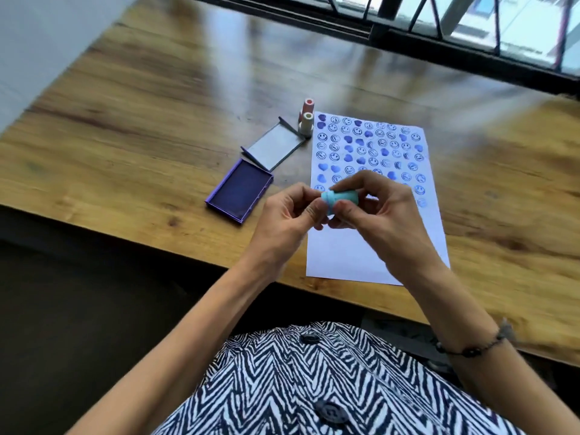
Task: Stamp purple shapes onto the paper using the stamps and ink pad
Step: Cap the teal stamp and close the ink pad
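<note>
A white sheet of paper (361,246) lies on the wooden table (157,120), its upper part covered with rows of purple smiley and heart prints. Above the paper both hands hold a small light-blue stamp (340,199) lying sideways. My right hand (376,215) grips its body, and my left hand (292,215) pinches its left end. Left of the paper lies the open purple ink pad (240,189), its grey lid (273,146) beside it. Two more stamps, one pink-topped (308,107) and one cream (306,124), stand upright at the paper's top left corner.
The table's front edge runs diagonally below my hands, with a dark floor to the left. A black window frame (439,42) runs along the table's far side. My zebra-patterned shirt (314,387) fills the bottom of the view.
</note>
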Motion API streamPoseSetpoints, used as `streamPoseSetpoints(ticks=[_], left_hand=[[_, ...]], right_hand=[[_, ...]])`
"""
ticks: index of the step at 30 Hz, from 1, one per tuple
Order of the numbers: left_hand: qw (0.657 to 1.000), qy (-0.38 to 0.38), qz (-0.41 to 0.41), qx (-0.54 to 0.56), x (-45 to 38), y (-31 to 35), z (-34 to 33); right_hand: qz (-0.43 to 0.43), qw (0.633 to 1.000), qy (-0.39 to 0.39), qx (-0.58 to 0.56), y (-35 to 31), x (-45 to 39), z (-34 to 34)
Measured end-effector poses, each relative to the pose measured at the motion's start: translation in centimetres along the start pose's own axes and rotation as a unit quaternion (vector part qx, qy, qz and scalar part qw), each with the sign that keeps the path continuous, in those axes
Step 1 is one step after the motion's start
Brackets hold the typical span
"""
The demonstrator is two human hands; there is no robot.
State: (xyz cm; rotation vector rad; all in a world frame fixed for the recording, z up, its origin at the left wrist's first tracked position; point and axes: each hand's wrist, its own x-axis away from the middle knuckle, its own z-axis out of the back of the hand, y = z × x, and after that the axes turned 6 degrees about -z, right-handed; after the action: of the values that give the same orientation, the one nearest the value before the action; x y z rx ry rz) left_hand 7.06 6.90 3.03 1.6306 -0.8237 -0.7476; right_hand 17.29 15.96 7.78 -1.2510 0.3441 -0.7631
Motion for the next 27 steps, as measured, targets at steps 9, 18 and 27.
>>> streamPoseSetpoints(ticks=[9,18,27], left_hand=[[0.886,0.079,-0.077,-0.450,-10.0,2.2,5.0],[0.725,-0.062,0.014,-0.686,-13.7,-0.1,4.7],[0.755,-0.029,0.035,-0.655,-13.8,0.4,5.1]], right_hand=[[0.187,0.928,0.082,0.311,-5.5,-13.5,-1.5],[0.237,0.740,-0.022,0.629,-4.5,-24.0,-5.8],[0.191,0.774,-0.049,0.602,-4.5,-24.7,-4.6]])
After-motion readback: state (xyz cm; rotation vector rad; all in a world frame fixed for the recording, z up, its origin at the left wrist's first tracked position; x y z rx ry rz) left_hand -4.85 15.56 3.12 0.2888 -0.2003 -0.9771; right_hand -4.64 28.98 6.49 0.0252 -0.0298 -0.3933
